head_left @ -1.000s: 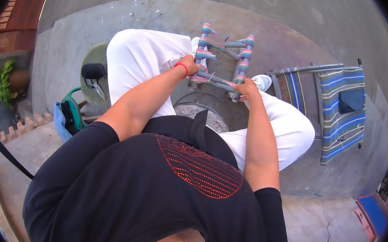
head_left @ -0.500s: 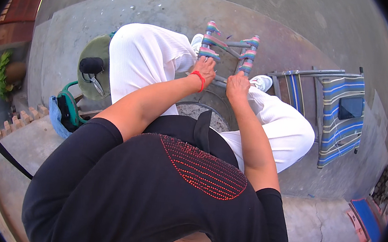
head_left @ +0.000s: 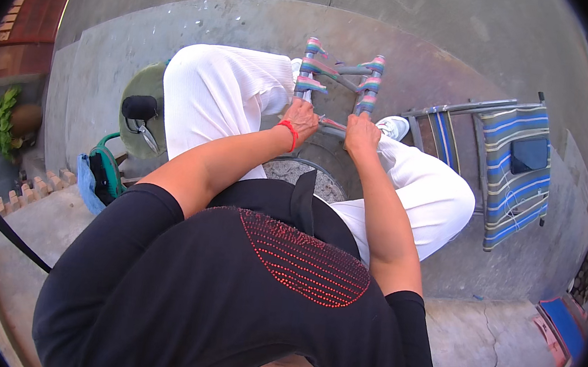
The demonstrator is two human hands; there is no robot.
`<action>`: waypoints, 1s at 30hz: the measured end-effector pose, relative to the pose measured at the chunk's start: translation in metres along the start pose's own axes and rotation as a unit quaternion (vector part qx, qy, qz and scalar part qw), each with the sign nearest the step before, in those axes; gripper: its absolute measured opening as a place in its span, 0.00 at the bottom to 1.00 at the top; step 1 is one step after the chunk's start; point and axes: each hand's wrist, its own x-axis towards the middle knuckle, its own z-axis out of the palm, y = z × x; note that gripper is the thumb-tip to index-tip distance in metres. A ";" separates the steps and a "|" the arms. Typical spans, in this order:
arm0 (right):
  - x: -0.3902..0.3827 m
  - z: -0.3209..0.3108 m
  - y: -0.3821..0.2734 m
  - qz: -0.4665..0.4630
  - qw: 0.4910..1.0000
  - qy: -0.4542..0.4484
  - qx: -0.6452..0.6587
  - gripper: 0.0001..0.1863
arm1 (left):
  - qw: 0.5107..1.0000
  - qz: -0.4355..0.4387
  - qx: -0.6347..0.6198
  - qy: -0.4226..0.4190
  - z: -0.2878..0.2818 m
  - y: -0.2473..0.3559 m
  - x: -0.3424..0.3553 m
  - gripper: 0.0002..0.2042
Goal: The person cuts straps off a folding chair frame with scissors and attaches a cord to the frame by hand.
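No readable text, no legible labels, numbers or signs

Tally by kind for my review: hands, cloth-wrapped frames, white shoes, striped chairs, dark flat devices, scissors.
Bare hands (left hand, right hand): 2
Grey tubular frame wrapped in striped pastel cloth: 1
White shoes: 2
Blue-striped fabric chair with grey tubing: 1
Dark rectangular flat device: 1
Silver-coloured scissors: 1
Total: 8

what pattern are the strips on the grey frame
The strips have pink, blue and green stripes; best in head view.
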 end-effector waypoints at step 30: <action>0.004 -0.007 -0.036 0.111 0.769 -0.176 0.604 0.05 | 0.881 -0.193 -0.431 0.030 -0.013 -0.021 0.005 0.09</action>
